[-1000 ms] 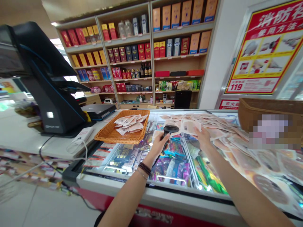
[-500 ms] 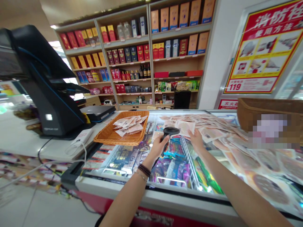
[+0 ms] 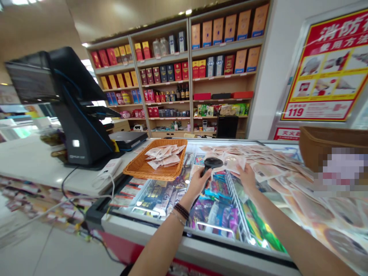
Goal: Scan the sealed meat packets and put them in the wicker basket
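Observation:
My left hand (image 3: 198, 183) is wrapped round the handle of a black barcode scanner (image 3: 213, 162), its head tilted toward the right. A flat, pale see-through packet (image 3: 230, 161) is pinched by its right edge in my right hand (image 3: 246, 177), just beyond the scanner head. Many similar packets (image 3: 267, 168) lie spread and overlapping on the glass top of the chest freezer, to the right of my right hand. An orange wicker basket (image 3: 138, 168) left of my left hand holds several more small packets (image 3: 165, 155).
Wrapped frozen goods (image 3: 212, 209) show through the freezer glass. A black checkout terminal (image 3: 83, 122) stands on the white counter (image 3: 86, 182) at left, with a white cable (image 3: 71, 199) running from it. A brown basket (image 3: 313, 142) sits at right. Stocked shelves (image 3: 172, 84) rise behind.
The view has turned slightly left, so everything sits a little further right. My right hand still holds the packet near the scanner, and the packet is turned a little differently.

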Tool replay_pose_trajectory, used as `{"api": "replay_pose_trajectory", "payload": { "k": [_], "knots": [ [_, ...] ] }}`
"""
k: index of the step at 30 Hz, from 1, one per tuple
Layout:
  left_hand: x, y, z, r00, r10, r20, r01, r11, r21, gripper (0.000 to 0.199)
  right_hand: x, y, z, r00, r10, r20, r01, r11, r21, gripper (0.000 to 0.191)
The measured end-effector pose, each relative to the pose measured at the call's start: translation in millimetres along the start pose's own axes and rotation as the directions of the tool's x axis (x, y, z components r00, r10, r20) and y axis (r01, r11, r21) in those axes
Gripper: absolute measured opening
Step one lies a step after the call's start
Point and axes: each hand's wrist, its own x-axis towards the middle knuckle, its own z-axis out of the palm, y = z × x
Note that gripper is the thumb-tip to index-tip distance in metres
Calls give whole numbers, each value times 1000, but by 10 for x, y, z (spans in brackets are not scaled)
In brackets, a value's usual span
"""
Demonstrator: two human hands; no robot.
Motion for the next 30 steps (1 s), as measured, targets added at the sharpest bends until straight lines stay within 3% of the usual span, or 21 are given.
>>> {"api": "replay_pose_trajectory", "payload": {
  "k": [4, 8, 12, 17, 19, 22, 24, 25, 27, 30],
  "knots": [
    [72, 96, -141, 997, 35, -74, -36, 999, -22, 79, 160, 60, 99, 1000, -3, -6, 4, 998, 58, 34],
    [142, 301, -497, 990, 74, -121, -74, 997, 1, 82, 365, 44, 529, 998, 63, -12, -60, 982, 177, 26],
    [148, 598, -990, 963, 137, -230, -126, 990, 65, 84, 454, -22, 1283, 983, 158, 90, -175, 956, 234, 25],
    [28, 938, -1608, 887, 208, -414, -146, 974, 175, 85, 346, -65, 2391, 928, 233, 292, -300, 930, 212, 25],
    [-53, 1016, -1823, 852, 215, -477, -127, 969, 210, 85, 252, -71, 2776, 882, 242, 404, -345, 916, 204, 27],
    [-193, 1068, -2089, 802, 231, -550, -111, 963, 244, 85, 119, -53, 3186, 744, 254, 618, -443, 880, 171, 26],
    [-283, 1072, -2218, 795, 235, -560, -112, 963, 245, 85, 64, -12, 3319, 665, 273, 695, -488, 863, 128, 22],
    [-323, 1067, -2264, 795, 234, -559, -111, 963, 244, 85, 50, 16, 3342, 651, 282, 705, -494, 862, 111, 20],
    [-385, 1049, -2316, 788, 232, -571, -104, 963, 247, 86, 49, 77, 3307, 655, 280, 701, -474, 876, 93, 20],
    [-422, 1014, -2286, 759, 233, -608, -97, 964, 247, 87, 110, 137, 3074, 686, 213, 696, -385, 917, 99, 20]
  ]
}}
